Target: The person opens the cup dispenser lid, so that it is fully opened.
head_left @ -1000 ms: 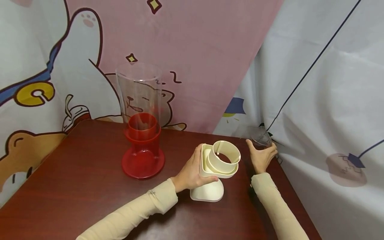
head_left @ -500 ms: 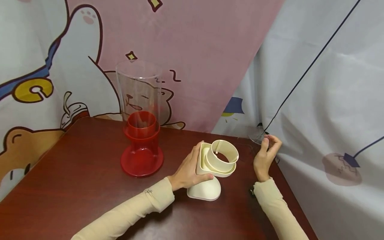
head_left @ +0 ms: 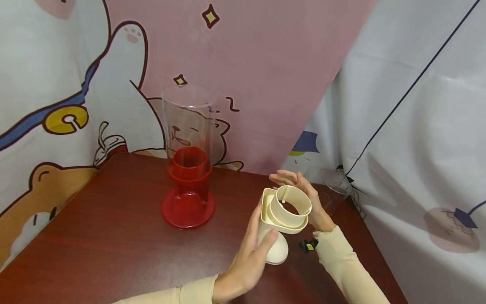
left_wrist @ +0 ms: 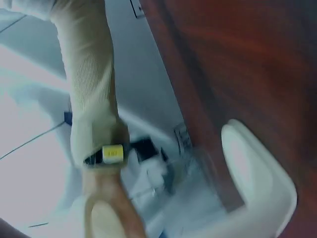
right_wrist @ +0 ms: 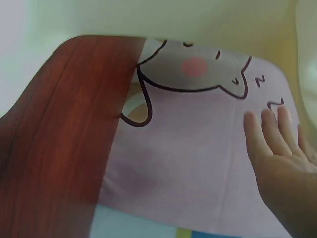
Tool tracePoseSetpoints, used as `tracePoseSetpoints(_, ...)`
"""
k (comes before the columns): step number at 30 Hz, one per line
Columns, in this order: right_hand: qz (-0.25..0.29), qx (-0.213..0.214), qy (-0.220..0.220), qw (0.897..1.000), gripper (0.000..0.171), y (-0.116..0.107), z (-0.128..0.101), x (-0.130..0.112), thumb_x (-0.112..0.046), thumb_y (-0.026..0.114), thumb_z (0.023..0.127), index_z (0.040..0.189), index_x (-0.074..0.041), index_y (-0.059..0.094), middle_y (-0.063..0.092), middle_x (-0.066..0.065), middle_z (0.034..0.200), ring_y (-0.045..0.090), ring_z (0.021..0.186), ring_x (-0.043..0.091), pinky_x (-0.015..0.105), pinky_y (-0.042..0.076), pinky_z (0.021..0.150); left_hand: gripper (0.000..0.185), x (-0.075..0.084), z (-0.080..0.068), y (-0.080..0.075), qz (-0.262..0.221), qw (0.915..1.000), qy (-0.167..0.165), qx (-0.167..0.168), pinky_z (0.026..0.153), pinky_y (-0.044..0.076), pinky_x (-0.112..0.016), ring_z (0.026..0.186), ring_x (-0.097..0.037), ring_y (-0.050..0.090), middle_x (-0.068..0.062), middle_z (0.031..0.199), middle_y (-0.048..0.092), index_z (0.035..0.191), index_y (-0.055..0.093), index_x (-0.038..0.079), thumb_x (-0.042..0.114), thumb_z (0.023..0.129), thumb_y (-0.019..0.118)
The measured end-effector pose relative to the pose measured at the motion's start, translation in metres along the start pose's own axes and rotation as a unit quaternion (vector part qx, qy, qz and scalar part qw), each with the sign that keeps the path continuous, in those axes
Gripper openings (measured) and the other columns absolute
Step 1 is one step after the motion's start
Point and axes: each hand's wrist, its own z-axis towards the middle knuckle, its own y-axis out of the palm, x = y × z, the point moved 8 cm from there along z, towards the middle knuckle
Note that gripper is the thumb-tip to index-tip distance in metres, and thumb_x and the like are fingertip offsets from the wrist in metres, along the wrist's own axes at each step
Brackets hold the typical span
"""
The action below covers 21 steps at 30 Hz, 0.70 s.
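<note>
A cream stand point(head_left: 292, 215) with a round collar on top and a rounded foot is upright at the middle right of the head view. My left hand point(head_left: 243, 268) holds it from the left, thumb over its front and forefinger along its side; the other fingers are hidden. Behind the collar my right hand point(head_left: 313, 202) reaches across with straight fingers and holds nothing; part of it is covered by the stand. Those fingers also show spread in the right wrist view, where the hand point(right_wrist: 290, 171) is at the right edge. The stand's foot point(left_wrist: 257, 173) is blurred in the left wrist view.
A red stand point(head_left: 187, 211) bears a tall clear cylinder point(head_left: 186, 114) at the left back of the brown table point(head_left: 114, 245). Another clear container point(head_left: 338, 181) is at the back right corner. Printed cloth point(head_left: 265, 63) hangs close behind and at the right.
My right hand has left the clear container at the back right and moved left behind the cream stand. My left hand's thumb now points upward on the stand. The head view has shifted.
</note>
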Motion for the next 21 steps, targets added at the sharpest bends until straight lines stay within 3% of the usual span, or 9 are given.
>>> tracePoseSetpoints(4, -0.037, 0.005, 0.001, 0.999, 0.056, 0.002, -0.004, 0.001, -0.031, 0.006, 0.099, 0.135, 0.005, 0.030, 0.028, 0.031, 0.137, 0.038, 0.125, 0.034, 0.035, 0.043, 0.094, 0.063, -0.006, 0.005, 0.013, 0.034, 0.9989, -0.030, 0.007, 0.107, 0.010, -0.053, 0.138, -0.018, 0.005, 0.012, 0.150, 0.001, 0.144, 0.007, 0.027, 0.044, 0.093, 0.038)
tracePoseSetpoints(8, -0.037, 0.025, -0.009, 0.999, 0.060, 0.001, -0.010, 0.003, -0.033, 0.005, 0.099, 0.133, 0.008, 0.033, 0.032, 0.031, 0.135, 0.048, 0.118, 0.027, 0.035, 0.042, 0.094, 0.061, -0.015, 0.023, 0.012, 0.008, 0.9984, -0.048, 0.029, 0.107, 0.010, -0.054, 0.138, -0.015, 0.007, 0.017, 0.148, 0.003, 0.142, 0.008, 0.035, 0.049, 0.091, 0.038)
tracePoseSetpoints(12, -0.053, 0.087, -0.011, 0.995, 0.066, 0.003, -0.017, 0.006, -0.040, 0.006, 0.098, 0.129, 0.009, 0.038, 0.048, 0.017, 0.130, 0.050, 0.115, 0.022, 0.032, 0.040, 0.096, 0.055, -0.024, 0.047, 0.005, 0.002, 0.9966, -0.050, 0.065, 0.107, 0.005, -0.055, 0.138, -0.012, 0.001, 0.022, 0.147, 0.003, 0.139, 0.007, 0.043, 0.053, 0.091, 0.032)
tracePoseSetpoints(14, -0.078, 0.154, -0.008, 0.985, 0.069, 0.001, -0.022, 0.009, -0.045, 0.008, 0.097, 0.126, 0.006, 0.045, 0.057, 0.006, 0.121, 0.052, 0.112, 0.017, 0.030, 0.038, 0.096, 0.053, -0.028, 0.064, 0.001, 0.004, 0.9954, -0.029, 0.091, 0.109, 0.002, -0.052, 0.138, -0.012, -0.001, 0.019, 0.148, 0.004, 0.140, 0.007, 0.041, 0.050, 0.093, 0.029)
tracePoseSetpoints(16, -0.098, 0.233, -0.001, 0.967, 0.070, -0.001, -0.029, 0.012, -0.050, 0.010, 0.095, 0.120, 0.001, 0.052, 0.061, -0.001, 0.111, 0.051, 0.109, 0.013, 0.027, 0.032, 0.098, 0.050, -0.031, 0.081, -0.002, -0.004, 0.9941, -0.003, 0.109, 0.110, 0.000, -0.047, 0.138, -0.014, -0.001, 0.013, 0.149, 0.007, 0.142, 0.008, 0.035, 0.045, 0.096, 0.026)
tracePoseSetpoints(18, -0.110, 0.306, -0.005, 0.946, 0.069, -0.002, -0.037, 0.014, -0.054, 0.012, 0.094, 0.117, -0.004, 0.053, 0.058, -0.004, 0.108, 0.046, 0.110, 0.009, 0.025, 0.025, 0.100, 0.049, -0.036, 0.097, -0.002, -0.021, 0.9938, 0.014, 0.108, 0.111, 0.002, -0.043, 0.138, -0.013, 0.003, 0.008, 0.150, 0.009, 0.144, 0.009, 0.030, 0.038, 0.098, 0.024)
tracePoseSetpoints(21, -0.104, 0.376, -0.026, 0.920, 0.067, -0.002, -0.044, 0.015, -0.056, 0.014, 0.093, 0.120, -0.007, 0.050, 0.052, 0.001, 0.114, 0.042, 0.113, 0.011, 0.026, 0.022, 0.102, 0.047, -0.044, 0.117, 0.002, -0.058, 0.9944, 0.019, 0.085, 0.112, 0.008, -0.039, 0.137, -0.012, 0.010, 0.005, 0.150, 0.015, 0.144, 0.013, 0.024, 0.031, 0.099, 0.024)
